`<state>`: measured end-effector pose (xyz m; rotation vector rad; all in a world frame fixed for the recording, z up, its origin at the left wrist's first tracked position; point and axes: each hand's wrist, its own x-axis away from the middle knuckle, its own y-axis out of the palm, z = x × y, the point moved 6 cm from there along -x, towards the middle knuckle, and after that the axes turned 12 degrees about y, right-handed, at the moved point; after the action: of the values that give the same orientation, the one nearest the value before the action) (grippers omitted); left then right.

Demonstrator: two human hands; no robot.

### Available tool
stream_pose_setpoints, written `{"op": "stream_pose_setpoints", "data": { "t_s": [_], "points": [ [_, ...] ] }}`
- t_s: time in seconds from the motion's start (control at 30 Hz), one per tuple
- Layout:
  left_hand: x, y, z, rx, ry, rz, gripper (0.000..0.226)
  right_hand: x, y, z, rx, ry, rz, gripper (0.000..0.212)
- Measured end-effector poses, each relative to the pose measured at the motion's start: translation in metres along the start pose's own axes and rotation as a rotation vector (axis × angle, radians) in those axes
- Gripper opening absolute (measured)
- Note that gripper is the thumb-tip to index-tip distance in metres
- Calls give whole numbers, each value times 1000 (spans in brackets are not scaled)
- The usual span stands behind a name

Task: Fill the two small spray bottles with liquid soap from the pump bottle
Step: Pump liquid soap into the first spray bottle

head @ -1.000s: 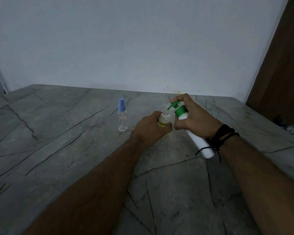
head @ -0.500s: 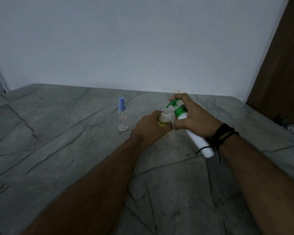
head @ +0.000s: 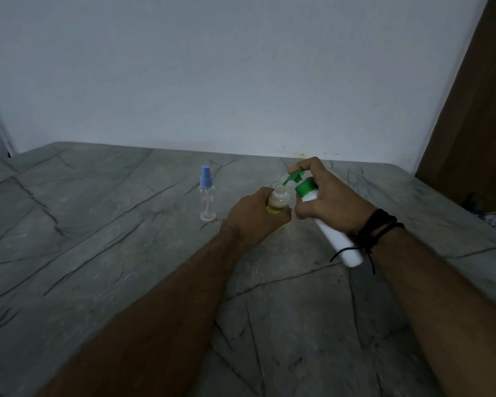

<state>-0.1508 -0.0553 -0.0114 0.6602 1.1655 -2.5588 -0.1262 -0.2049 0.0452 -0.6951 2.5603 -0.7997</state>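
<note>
Over the grey table (head: 98,253), left hand (head: 254,217) grips the open spray bottle (head: 278,202), partly filled yellow; right hand (head: 331,200) clutches the tilted pump bottle (head: 334,236), nozzle at its mouth. Capped second bottle (head: 206,193) looks empty, waiting.

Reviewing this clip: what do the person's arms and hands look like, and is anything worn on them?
Both forearms are bare, with no sleeves in view. The left hand and its wrist carry nothing: no watch, band or ring shows. The right hand has no ring showing either; its wrist wears a stack of black cord bracelets, with loose knotted ends hanging down from them. No gloves on either hand.
</note>
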Motion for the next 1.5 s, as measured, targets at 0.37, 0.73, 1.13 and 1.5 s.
{"op": "stream_pose_setpoints", "data": {
  "t_s": [0.37,0.73,1.13,1.5],
  "points": [
    [1,0,0,1,-6,-11,58,-1,1,-1,9,1,-5,66],
    [0,0,0,4,-12,-14,57,-1,1,-1,12,4,-14,66],
    [0,1,0,3,-10,-14,56,0,1,0,13,9,2,66],
    [-1,1,-1,-6,2,-8,56,-1,1,0,13,5,-12,67]
  ]
}}
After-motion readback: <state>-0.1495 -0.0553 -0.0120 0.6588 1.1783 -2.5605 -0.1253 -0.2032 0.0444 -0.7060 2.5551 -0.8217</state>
